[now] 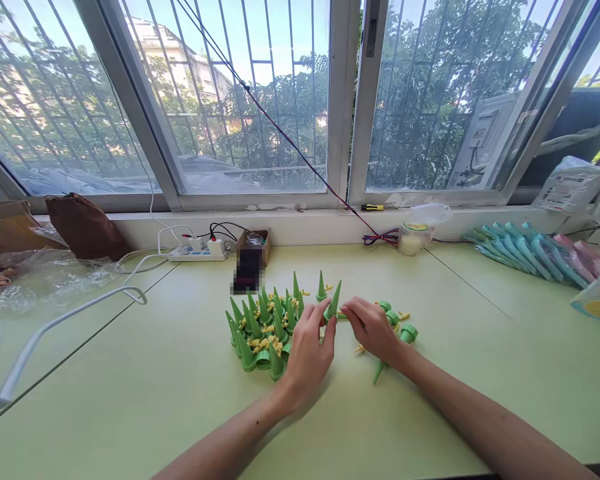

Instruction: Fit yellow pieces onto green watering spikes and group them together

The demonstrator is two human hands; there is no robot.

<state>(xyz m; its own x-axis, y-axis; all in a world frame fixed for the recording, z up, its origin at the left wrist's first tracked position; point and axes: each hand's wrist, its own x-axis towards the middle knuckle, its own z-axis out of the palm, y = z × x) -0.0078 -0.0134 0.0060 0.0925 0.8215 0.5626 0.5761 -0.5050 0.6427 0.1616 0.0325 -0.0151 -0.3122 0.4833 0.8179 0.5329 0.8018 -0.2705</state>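
Observation:
My left hand has its fingers closed on a green plastic cone spike, which points up and leans slightly right. Close beside it on the right, my right hand is pinched shut; whatever lies between its fingertips is too small or hidden to name. A dense cluster of green cone spikes with small yellow valve-like pieces among them stands left of my left hand and is partly covered by it. Around my right hand lie several more green spikes with ribbed caps and a few yellow pieces.
Along the window side are a power strip with plugs and cables, a small cardboard box, a blurred dark object and a jar. Blue-green packages lie right. A white cable and clear plastic lie left.

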